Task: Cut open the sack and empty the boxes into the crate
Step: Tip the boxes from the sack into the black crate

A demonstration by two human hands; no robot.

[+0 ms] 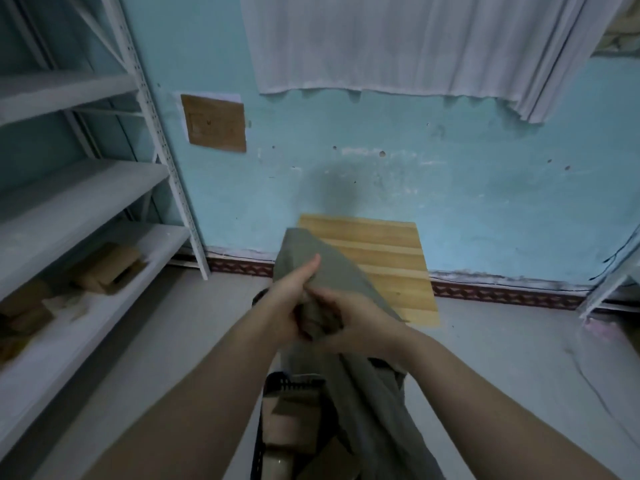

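A grey-green cloth sack (367, 403) hangs limp in front of me, its top end standing up above my fists. My left hand (289, 303) grips the bunched cloth with the thumb pointing up along it. My right hand (349, 322) is closed on the same bunch from the right, touching the left hand. Below them sits a black plastic crate (277, 379) on the floor, with brown cardboard boxes (294, 420) inside. The sack's lower part drapes over the crate's right side and hides it. No cutting tool is visible.
A white metal shelving rack (83, 202) stands at the left, with cardboard boxes (107, 268) on its lower shelf. A wooden board (391, 258) leans against the blue wall ahead. Another rack leg (602, 292) is at the right. Grey floor lies around the crate.
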